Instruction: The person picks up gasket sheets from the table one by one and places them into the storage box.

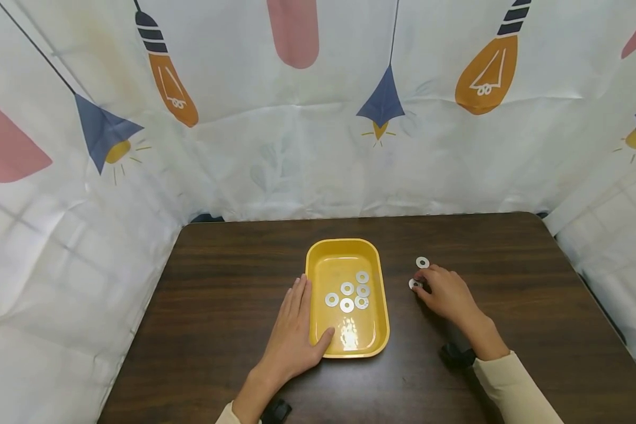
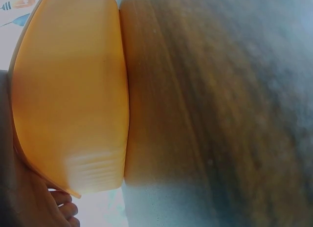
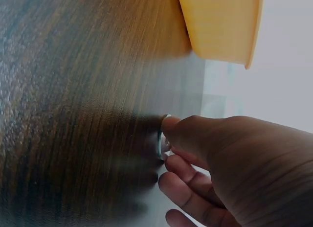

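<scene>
A yellow tray point(image 1: 315, 253) stands on the table with several flat metal washers point(image 1: 347, 305) inside it. My left hand point(image 1: 291, 338) rests along its left side, fingers straight by the rim and thumb over the near left corner. To the right of the tray, my right hand point(image 1: 447, 297) pinches a washer point(image 3: 164, 145) by its edge between thumb and fingertips, low at the tabletop. Another washer point(image 1: 422, 262) lies flat just beyond those fingertips. In the left wrist view, the tray's side wall point(image 2: 71, 90) fills much of the picture.
The dark wood-grain table point(image 1: 233, 265) reaches back to a white curtain point(image 1: 297, 165) printed with lamps and bulbs, which also hangs at both sides. A black wrist device point(image 1: 457, 355) sits at my right wrist, above the tabletop.
</scene>
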`<state>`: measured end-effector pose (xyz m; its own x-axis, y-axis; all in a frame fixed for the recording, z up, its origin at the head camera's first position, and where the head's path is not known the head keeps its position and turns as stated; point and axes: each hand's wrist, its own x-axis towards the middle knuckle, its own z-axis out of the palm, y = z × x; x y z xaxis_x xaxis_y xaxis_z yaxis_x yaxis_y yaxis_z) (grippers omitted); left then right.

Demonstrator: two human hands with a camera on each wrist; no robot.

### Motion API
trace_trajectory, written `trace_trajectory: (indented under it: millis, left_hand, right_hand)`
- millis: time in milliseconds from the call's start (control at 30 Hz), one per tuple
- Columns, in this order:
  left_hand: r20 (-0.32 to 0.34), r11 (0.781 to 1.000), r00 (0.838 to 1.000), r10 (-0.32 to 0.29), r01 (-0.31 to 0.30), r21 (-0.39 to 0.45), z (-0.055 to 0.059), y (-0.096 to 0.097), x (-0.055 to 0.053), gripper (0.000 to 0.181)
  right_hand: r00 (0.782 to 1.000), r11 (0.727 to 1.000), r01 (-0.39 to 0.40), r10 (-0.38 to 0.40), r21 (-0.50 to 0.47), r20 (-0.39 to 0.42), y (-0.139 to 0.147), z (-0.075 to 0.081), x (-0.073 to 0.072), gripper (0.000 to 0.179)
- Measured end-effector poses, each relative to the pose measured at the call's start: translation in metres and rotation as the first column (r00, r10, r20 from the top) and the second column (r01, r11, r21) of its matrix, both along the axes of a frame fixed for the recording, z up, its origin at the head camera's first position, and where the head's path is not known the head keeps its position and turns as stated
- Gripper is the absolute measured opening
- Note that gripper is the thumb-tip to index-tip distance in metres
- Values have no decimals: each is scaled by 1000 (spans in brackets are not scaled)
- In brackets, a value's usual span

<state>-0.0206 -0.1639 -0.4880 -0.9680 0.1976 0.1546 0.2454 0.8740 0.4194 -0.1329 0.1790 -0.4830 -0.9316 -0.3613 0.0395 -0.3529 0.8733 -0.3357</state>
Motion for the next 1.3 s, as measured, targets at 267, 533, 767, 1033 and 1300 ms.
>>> trace_trajectory:
  millis: [267,533,767,1033,1300]
  left_hand:
    - [-3,1000,1000,4,-4,0,1,0,-1,104]
    - [35,1000,999,6,-7,17,2,0,-2,104]
    - [26,1000,1000,7,-7,13,0,0,-3,103]
    - [-8,1000,1000,3,-3,19,-1,1,-3,103]
    - [-24,1000,1000,6,-6,2,0,1,-2,104]
  right_hand:
    - [1000,1000,10,-11,24,6,-1,4,-1,22]
    - [998,997,-8,13,74,-62,-5,8,0,19]
    - [993,994,-28,40,103,-107,-7,10,0,16]
    - [989,986,-54,74,156,-128,-11,13,-2,12]
    - [984,980,-43,75,197,-160,-15,13,0,17]
